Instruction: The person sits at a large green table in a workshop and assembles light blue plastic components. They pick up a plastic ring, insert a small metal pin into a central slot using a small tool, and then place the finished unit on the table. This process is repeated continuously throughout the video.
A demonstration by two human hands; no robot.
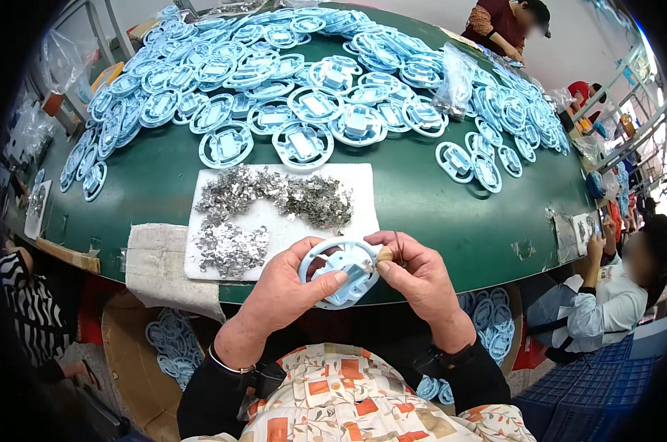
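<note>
My left hand (278,291) grips a light blue plastic wheel-shaped part (357,274) by its rim, thumb lying across the front. The part is tilted above the table's near edge, its raised middle facing up. My right hand (424,278) meets the right side of its rim. Its thumb and fingers are pinched round a thin brownish tool (400,249) that looks like tweezers; the tip is hidden at the part. Just beyond my hands, a white foam pad (359,177) bears heaps of small silvery metal clips (230,247).
Many more blue parts (223,66) are piled across the far side of the green table (157,188). A grey cloth (157,258) hangs over the near edge. Below stands a cardboard box (131,353) with blue parts. Co-workers sit at right (613,287), left and far side.
</note>
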